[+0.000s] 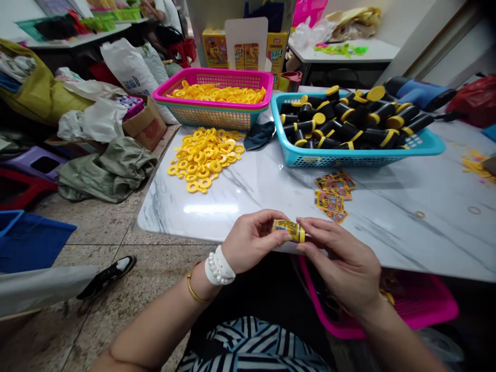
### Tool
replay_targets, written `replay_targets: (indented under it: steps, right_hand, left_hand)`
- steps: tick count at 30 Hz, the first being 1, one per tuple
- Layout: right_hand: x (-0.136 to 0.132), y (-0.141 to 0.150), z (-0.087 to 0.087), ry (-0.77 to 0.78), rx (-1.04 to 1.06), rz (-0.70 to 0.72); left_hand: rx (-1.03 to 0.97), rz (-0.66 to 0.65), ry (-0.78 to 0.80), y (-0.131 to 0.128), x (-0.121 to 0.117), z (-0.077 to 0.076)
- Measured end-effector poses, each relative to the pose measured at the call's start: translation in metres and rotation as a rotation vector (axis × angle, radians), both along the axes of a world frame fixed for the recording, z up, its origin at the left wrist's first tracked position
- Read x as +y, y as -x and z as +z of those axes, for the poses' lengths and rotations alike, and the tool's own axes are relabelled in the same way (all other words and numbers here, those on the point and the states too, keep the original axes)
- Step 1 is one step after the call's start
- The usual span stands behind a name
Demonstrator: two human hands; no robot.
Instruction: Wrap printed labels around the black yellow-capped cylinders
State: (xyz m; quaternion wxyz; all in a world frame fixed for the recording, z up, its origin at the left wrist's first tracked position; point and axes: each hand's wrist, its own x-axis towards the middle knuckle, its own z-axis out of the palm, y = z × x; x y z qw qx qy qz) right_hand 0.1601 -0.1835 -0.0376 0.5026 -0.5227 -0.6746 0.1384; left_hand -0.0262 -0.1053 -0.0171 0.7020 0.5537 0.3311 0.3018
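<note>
Between my two hands, just over the table's near edge, is a small cylindrical tube (285,228) with a printed yellow sleeve and a yellow end. My left hand (251,240) pinches its sleeved side between thumb and fingers. The fingertips of my right hand (344,266) close on the yellow end. Beyond my hands lie printed yellow-orange labels (332,194), loosely overlapping. Black tubes with yellow caps (344,121) fill a light-blue basket (329,158) behind them. To the left, yellow ring-shaped pieces (205,159) are heaped on the marbled table (186,217).
A pink basket (213,76) of yellow pieces stands at the back left, a dark cloth (259,136) beside it. A blue-and-black tool (422,94) lies behind the light-blue basket. Another pink basket (430,310) sits below the table edge. Sacks and boxes crowd the left floor.
</note>
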Motion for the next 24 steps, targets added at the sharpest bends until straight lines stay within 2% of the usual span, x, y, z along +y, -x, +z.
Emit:
replay_targets:
  steps: [2,5,8,10,12,14,17,18,20,24]
  right_hand:
    - [-0.001,0.002,0.003,0.026,0.029,-0.006]
    - [-0.004,0.005,0.004,0.096,0.117,-0.025]
    - [-0.006,0.007,0.003,0.252,0.344,-0.021]
    - [-0.005,0.008,0.003,0.384,0.530,0.009]
    - [-0.004,0.008,0.004,0.470,0.643,0.038]
    - [-0.003,0.007,0.005,0.450,0.641,0.045]
    - [-0.002,0.006,0.006,0.298,0.516,0.041]
    - [-0.002,0.006,0.006,0.255,0.482,0.041]
    - [-0.001,0.006,0.005,0.244,0.469,0.032]
    - [0.005,0.007,0.006,0.414,0.640,0.016]
  left_hand:
    - [0.050,0.033,-0.148,0.000,-0.004,-0.004]
    - [0.150,0.080,-0.459,0.002,-0.008,-0.009]
    - [0.149,0.089,-0.713,0.003,-0.010,-0.013]
    - [0.107,0.103,-0.815,0.002,-0.012,-0.014]
    - [0.091,0.143,-0.819,0.001,-0.014,-0.014]
    - [0.104,0.170,-0.673,0.000,-0.014,-0.012]
    - [0.089,0.051,-0.349,0.001,-0.012,-0.007]
    - [0.080,-0.002,-0.302,0.001,-0.011,-0.006]
    - [0.101,-0.037,-0.378,0.002,-0.008,-0.005]
    - [0.154,-0.002,-0.820,-0.001,-0.002,-0.008]
